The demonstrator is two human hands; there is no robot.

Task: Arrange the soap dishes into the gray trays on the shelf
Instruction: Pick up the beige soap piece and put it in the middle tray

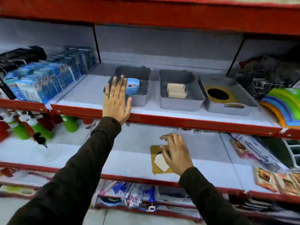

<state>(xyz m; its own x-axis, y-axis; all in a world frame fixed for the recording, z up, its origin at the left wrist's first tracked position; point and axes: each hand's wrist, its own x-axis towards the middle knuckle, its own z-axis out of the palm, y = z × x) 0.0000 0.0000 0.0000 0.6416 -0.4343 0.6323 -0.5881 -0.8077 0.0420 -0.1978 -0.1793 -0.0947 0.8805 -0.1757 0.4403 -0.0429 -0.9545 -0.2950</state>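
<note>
No text can be read anywhere here. The blue packages (48, 78) on the left of the shelf carry print, but it is too blurred to make out. The blue soap dish (132, 86) has a dark picture on it, with no legible words. The orange packets (276, 181) at the lower right show only unclear patterns.

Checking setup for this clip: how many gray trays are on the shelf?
3, side by side on the upper shelf: the left tray holding a blue dish, the middle tray holding a beige one, the right tray holding a yellow one. None looks hidden.
</note>
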